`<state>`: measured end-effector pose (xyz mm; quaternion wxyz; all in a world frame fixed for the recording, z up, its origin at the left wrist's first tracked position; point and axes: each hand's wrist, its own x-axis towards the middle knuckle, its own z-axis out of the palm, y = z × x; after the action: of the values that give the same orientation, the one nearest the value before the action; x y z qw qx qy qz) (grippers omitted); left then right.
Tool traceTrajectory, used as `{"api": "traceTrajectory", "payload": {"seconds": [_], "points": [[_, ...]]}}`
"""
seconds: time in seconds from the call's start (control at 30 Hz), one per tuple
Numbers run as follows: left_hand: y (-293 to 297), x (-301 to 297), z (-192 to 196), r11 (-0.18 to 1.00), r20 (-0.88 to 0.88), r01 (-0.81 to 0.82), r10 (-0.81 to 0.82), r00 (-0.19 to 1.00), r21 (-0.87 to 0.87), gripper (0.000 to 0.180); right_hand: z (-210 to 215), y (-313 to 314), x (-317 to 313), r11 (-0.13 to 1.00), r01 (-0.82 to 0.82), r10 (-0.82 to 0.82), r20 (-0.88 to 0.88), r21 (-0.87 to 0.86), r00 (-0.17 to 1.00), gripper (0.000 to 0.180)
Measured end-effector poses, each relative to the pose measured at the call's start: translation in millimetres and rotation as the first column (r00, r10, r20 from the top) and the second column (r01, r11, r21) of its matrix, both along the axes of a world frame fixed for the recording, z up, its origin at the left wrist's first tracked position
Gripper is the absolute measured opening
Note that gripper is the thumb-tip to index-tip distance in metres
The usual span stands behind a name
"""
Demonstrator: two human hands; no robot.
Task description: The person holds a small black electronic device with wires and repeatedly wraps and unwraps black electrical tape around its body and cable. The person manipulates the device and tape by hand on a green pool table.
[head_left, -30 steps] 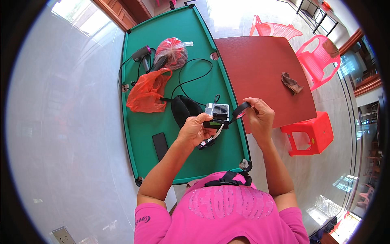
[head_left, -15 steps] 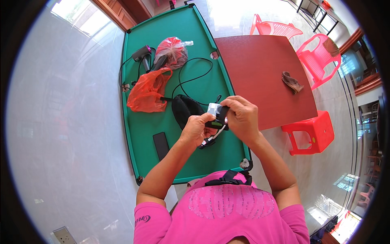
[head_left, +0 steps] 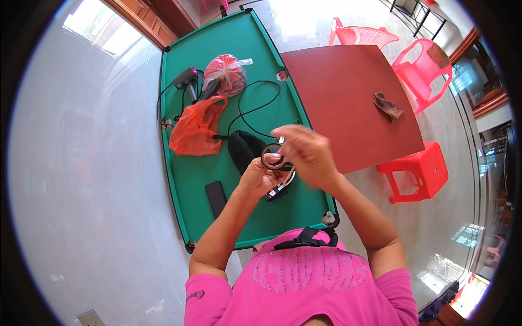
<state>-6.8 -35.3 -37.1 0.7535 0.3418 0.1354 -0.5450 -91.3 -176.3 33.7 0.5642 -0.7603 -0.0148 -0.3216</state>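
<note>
My left hand (head_left: 258,176) is closed, thumb and fingers pinching a black ring-shaped loop (head_left: 265,162) above the near part of the green pool table. Smeared by motion, my right hand (head_left: 311,155) is close beside the loop on its right. A small white piece (head_left: 281,141) shows at its fingertips; whether they grip it is unclear. Below the hands, a curved white band or cable (head_left: 289,179) runs to a small black-and-white device (head_left: 277,192). Just behind my left hand lies a black padded pouch (head_left: 244,149), partly covered.
On the pool table (head_left: 261,223) are a dark phone-like slab (head_left: 216,199), an orange plastic bag (head_left: 196,130), a clear bag with red contents (head_left: 227,73), a hair dryer (head_left: 186,79) and a black cable (head_left: 244,108). A brown table (head_left: 348,98) adjoins, bearing a brown cloth (head_left: 387,106); a red stool (head_left: 418,171) stands beside it.
My right hand has swung left and nearer my left hand. The pale grey-white piece with a toothed edge no longer shows clearly; a black loop is visible at my left fingers.
</note>
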Motion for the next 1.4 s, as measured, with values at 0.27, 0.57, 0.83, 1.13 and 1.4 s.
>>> {"api": "traceTrajectory", "payload": {"seconds": [0.27, 0.57, 0.83, 1.13, 1.4], "points": [[0, 5, -7, 0.992, 0.018, 0.061, -0.060, 0.998, -0.112, 0.022, -38, -22, -40, 0.728, 0.304, 0.068, -0.505, 0.615, 0.860, 0.031], [-1, -2, 0, 0.993, 0.108, 0.104, -0.097, 0.989, -0.054, 0.018, -56, -6, -41, 0.370, 0.141, 0.407, -0.296, 0.918, 0.864, 0.026], [9, 8, 16, 0.973, 0.229, 0.231, -0.231, 0.946, 0.028, 0.037, -53, -11, -43, 0.342, 0.126, 0.388, -0.262, 0.931, 0.884, 0.018], [5, -14, 49, 0.976, 0.831, -0.048, -0.153, 0.535, 0.211, 0.031, -50, -7, -39, 0.376, 0.152, 0.312, -0.279, 0.914, 0.908, 0.019], [4, 2, 54, 0.960, 0.961, -0.093, -0.269, -0.054, 0.264, 0.023, -50, -3, -38, 0.387, 0.124, 0.299, -0.252, 0.914, 0.920, 0.023]]}}
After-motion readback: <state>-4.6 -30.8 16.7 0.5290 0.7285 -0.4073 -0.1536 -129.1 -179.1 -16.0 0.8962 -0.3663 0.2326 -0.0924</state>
